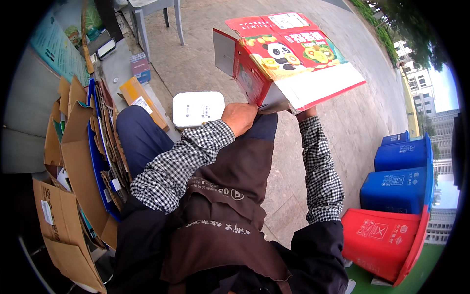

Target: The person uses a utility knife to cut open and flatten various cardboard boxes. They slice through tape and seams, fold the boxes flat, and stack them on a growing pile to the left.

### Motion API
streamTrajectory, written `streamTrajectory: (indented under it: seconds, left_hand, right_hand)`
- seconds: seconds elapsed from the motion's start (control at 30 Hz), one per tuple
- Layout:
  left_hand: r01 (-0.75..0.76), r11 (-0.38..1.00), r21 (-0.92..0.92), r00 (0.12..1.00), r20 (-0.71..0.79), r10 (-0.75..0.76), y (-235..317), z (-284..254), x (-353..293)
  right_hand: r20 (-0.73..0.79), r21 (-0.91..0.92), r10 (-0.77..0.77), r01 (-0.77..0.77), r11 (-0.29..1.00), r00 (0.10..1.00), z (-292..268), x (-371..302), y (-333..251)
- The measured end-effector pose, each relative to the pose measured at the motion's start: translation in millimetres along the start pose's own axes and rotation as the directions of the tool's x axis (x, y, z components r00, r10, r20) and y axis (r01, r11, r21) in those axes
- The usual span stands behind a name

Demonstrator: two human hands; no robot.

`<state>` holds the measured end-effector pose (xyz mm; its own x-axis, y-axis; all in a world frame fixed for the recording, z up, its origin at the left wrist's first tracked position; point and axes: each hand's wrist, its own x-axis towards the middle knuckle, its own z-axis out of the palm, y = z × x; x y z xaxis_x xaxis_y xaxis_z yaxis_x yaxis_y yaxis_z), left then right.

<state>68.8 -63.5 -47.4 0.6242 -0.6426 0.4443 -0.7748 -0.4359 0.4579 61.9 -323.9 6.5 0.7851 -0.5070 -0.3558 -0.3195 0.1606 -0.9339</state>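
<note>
Both hands hold a red printed carton (289, 59) up in front of the person, above the knees, over the paved ground (205, 59). The carton is opened out, with loose flaps; a grey inner flap sticks out at its left end, and a white flap with a red edge hangs at the lower right. Its top face has cartoon animal and fruit artwork.

Left hand (238, 117): fingers clenched on the carton's lower left edge, knuckles facing the camera. Right hand (306, 114): mostly hidden under the white flap, only a bit of wrist & palm shows; it touches the carton's underside, but can't tell how the fingers are set. Both sleeves are black-and-white check, w/ dark oversleeves nearer the elbows. A brown apron (225, 215) covers the lap.

A white flat box (198, 109) lies on the ground just beyond the left knee, near the left hand but apart from it. A brown carton (142, 102) lies left of it, by a low kerb. Along the left side stands a stack of flattened cardboard (81, 166), on edge, w/ blue sheets between the brown ones. Grey chair legs (159, 19) at top left, well apart.

At right: three blue bins (399, 174) in a row, a red bin (382, 240) nearest the camera. Buildings and trees at far right.
</note>
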Motion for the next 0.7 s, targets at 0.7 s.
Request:
streamTrajectory:
  seconds: [0.7]
  left_hand:
    - [-0.149, 0.906, 0.396, 0.971, 0.232, 0.059, -26.6, -40.5, 94.9]
  right_hand:
    - [0.066, 0.147, -0.31, 0.298, 0.943, 0.948, 2.7, -64.0, 27.6]
